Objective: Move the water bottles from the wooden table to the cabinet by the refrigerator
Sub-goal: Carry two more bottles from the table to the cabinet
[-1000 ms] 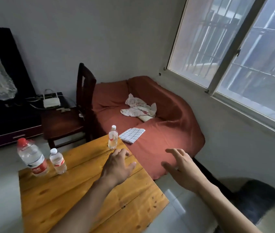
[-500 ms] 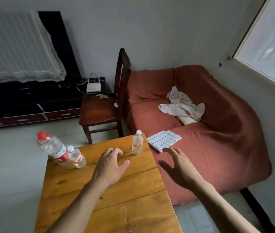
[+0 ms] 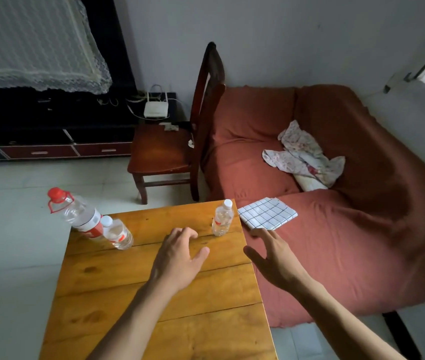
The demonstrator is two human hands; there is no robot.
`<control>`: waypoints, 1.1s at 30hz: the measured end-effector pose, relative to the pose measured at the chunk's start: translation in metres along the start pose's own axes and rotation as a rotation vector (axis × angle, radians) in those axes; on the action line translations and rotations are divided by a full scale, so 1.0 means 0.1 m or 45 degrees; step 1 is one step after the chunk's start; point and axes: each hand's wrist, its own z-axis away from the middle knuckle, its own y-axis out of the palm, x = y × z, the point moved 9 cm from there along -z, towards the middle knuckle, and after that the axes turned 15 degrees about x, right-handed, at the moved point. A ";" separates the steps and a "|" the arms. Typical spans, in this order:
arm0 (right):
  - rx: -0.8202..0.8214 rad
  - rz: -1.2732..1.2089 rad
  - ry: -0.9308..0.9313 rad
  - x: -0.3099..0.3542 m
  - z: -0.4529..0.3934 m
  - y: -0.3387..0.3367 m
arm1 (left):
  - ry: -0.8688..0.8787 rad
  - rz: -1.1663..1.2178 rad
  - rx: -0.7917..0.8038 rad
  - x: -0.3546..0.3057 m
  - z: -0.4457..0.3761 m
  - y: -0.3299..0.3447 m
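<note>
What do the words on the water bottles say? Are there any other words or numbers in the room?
No text here can be read.
Big bottle with the red cap: red and white label, print too blurred to read.
Small bottle beside it: red mark on the label, too small to read.
Small bottle at the table's far right corner: faint label, too small to read.
White router on the dark TV stand: no readable marking.

No text can be read anywhere. The large clear plastic bottle with the red cap [image 3: 76,214], at the wooden table's [image 3: 154,307] far left corner, wears a red and white label, its print too blurred to make out.
</note>
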 end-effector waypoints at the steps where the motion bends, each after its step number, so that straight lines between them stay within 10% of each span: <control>1: -0.002 -0.004 0.005 -0.04 -0.07 0.03 | -0.010 0.010 0.006 0.06 -0.04 0.03; 16: -0.112 -0.388 0.059 -0.60 -1.19 0.55 | -0.169 0.124 0.087 0.82 -0.50 0.42; 33: -0.031 0.052 -0.044 -0.49 -2.01 0.44 | -0.292 0.139 0.142 1.04 -0.58 0.52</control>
